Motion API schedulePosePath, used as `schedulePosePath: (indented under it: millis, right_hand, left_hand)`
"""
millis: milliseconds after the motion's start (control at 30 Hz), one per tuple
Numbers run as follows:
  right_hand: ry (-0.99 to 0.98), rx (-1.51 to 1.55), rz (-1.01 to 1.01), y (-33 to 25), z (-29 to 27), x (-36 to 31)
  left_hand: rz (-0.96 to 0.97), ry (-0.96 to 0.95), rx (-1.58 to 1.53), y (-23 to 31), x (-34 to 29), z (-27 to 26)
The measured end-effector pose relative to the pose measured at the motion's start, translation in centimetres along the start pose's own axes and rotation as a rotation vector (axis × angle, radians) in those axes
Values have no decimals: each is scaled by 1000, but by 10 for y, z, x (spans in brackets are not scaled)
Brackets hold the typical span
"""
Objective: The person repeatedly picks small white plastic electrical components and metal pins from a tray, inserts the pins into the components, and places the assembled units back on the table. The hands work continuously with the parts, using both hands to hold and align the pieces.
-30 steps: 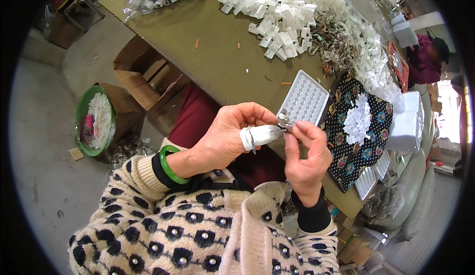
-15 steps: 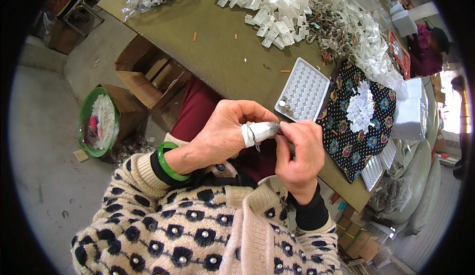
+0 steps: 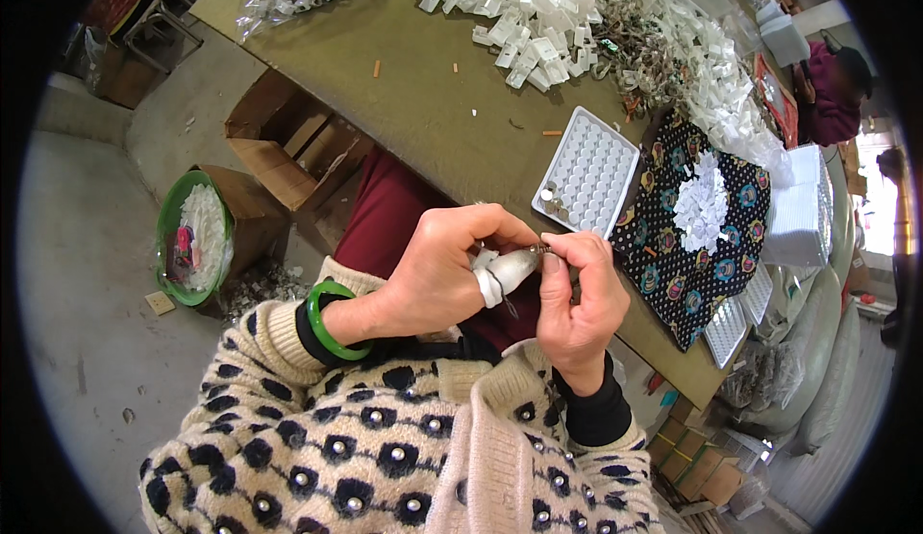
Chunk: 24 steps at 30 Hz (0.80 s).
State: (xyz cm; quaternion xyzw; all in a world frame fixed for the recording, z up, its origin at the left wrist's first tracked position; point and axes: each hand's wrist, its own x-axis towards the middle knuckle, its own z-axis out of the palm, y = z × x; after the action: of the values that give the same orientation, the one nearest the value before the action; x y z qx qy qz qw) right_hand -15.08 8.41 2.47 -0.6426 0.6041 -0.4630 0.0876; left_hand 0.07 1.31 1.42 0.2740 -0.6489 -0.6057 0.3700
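Observation:
My left hand is closed in a pinch, its thumb wrapped in a white covering tied with a dark string. Fingertip to fingertip with it, my right hand pinches too. Between them sits a small dark metallic piece, mostly hidden and too small to name. Just beyond the hands, on the table's near edge, lies a white tray with rows of round pockets. A few small round pieces rest in its near left corner.
A heap of clear plastic pieces and a pile of small dark metal parts cover the far table. White paper bits lie on a patterned black cloth. At left stand a green basin and cardboard box. Another person is at far right.
Both hands have shifted slightly, still pinched together. The wrapped left thumb has tilted a little, and its dark tip is less visible.

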Motion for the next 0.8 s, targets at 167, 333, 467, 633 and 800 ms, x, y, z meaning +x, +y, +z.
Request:
schedulePosePath:
  millis: [167,333,467,633,800]
  right_hand:
    - [-30,372,395,-5,-2,-7]
    - [-56,358,341,-3,-2,-5]
    - [-78,239,255,1,-6,-1]
    - [-76,286,220,3,-6,0]
    - [-37,691,475,2,-4,-3]
  left_hand:
    - [-397,-16,-761,-2,-5,-1]
    - [-499,-107,-1093,-12,-4,-4]
    - [-527,-169,-1182,-17,-4,-2]
    - [-581,-177,-1221,-17,-3,-2]
    - [-511,-274,-1329,-20,-3,0]
